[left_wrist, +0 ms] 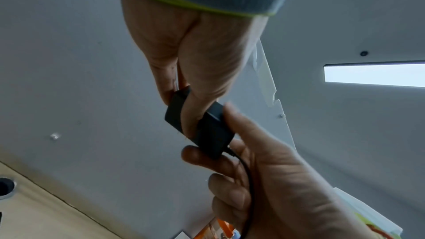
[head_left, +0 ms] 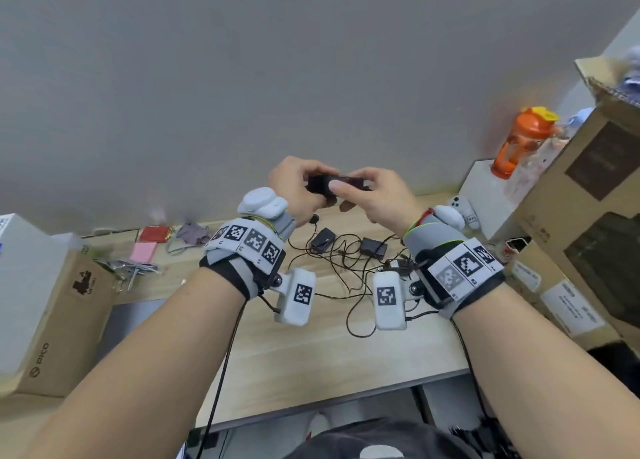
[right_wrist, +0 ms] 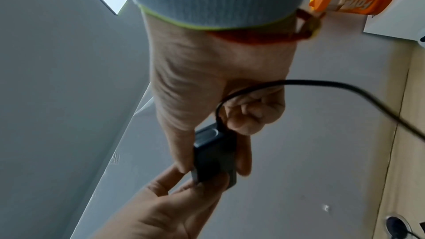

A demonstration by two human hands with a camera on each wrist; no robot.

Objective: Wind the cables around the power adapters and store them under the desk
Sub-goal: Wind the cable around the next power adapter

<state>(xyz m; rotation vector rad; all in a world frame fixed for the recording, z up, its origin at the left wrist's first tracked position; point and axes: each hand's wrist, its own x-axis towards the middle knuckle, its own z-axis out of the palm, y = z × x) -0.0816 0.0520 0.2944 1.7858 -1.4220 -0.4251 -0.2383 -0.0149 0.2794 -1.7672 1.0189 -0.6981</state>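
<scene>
I hold one black power adapter (head_left: 320, 183) (left_wrist: 214, 134) (right_wrist: 214, 155) in the air above the back of the wooden desk (head_left: 311, 347). My left hand (head_left: 294, 188) (left_wrist: 184, 52) pinches one end between thumb and fingers. My right hand (head_left: 377, 199) (right_wrist: 207, 70) pinches the other end. The adapter's thin black cable (right_wrist: 322, 83) (left_wrist: 249, 179) leaves that end, passes under my right hand's curled fingers and trails toward the desk. Two more black adapters (head_left: 322, 239) (head_left: 374, 247) lie below in a tangle of loose cables (head_left: 346, 275).
Cardboard boxes stand at the left (head_left: 52, 320) and stacked at the right (head_left: 588, 181). An orange bottle (head_left: 523, 140) sits on a white box (head_left: 485, 199). Pink and red packets (head_left: 145, 250) and small metal tools (head_left: 131, 268) lie at the back left.
</scene>
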